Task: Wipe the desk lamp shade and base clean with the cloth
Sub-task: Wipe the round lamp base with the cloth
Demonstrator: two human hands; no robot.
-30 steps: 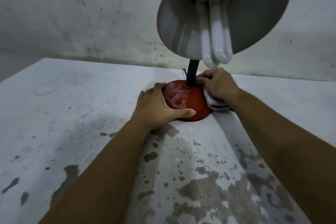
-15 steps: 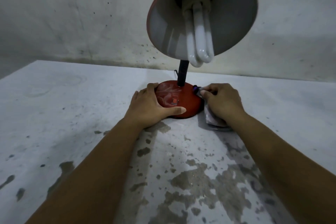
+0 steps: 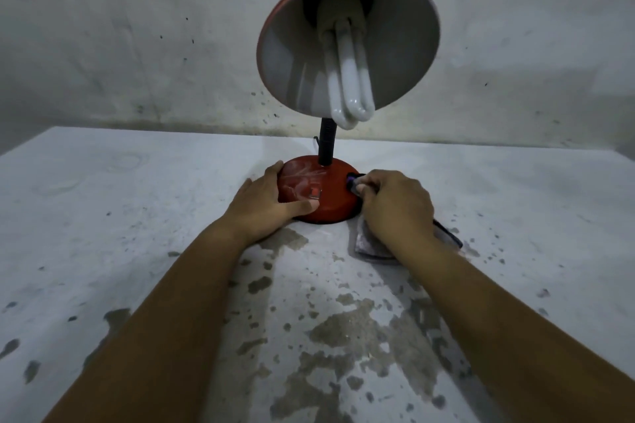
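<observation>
At frame centre, left hand (image 3: 263, 204) rests flat-fingered against lamp base (image 3: 330, 196); right hand (image 3: 395, 206) fingers grip cloth (image 3: 372, 245) at base's right edge.

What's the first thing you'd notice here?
The big red lamp shade tilts toward the camera, showing its white bulb. Below, on the stained table, the left hand rests on the red base while the right hand presses a grey cloth against its side.
</observation>
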